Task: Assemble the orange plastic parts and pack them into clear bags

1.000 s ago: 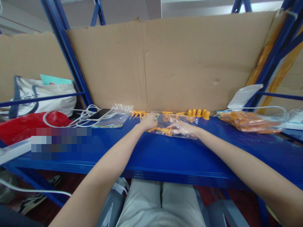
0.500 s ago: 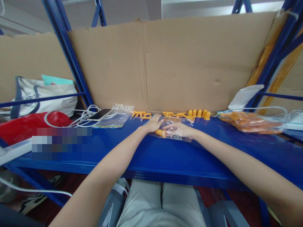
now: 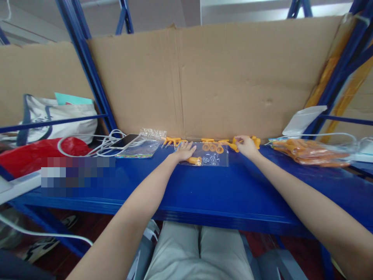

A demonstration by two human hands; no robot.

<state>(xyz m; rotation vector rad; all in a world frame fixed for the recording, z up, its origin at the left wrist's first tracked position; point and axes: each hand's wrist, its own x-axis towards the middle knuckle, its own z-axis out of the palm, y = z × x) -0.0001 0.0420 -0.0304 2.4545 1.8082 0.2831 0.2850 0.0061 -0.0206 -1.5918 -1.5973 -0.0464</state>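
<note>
My left hand [image 3: 185,151] lies open, fingers spread, on the left end of a clear plastic bag [image 3: 223,158]. An orange cup-shaped piece [image 3: 196,160] is in the bag beside that hand, along with small shiny bits. Behind it show several orange rings [image 3: 212,147]; whether they are inside the bag I cannot tell. My right hand [image 3: 246,146] is at the row of orange cup-shaped pieces [image 3: 256,142] by the cardboard, its fingers closed on one, partly hidden. Orange branched pieces [image 3: 174,140] with small metal parts lie behind my left hand.
A cardboard sheet [image 3: 233,77] closes off the back of the blue table [image 3: 204,190]. To the left are a phone [image 3: 125,141], white cables [image 3: 101,144], a red bag [image 3: 67,146] and a tote bag [image 3: 61,120]. Bagged orange items [image 3: 309,151] lie at the right.
My right hand has left the plastic bag and moved right to the orange cup-shaped pieces. The bag now lies flatter, with its rings in view. My left hand stays on it, shifted slightly left.
</note>
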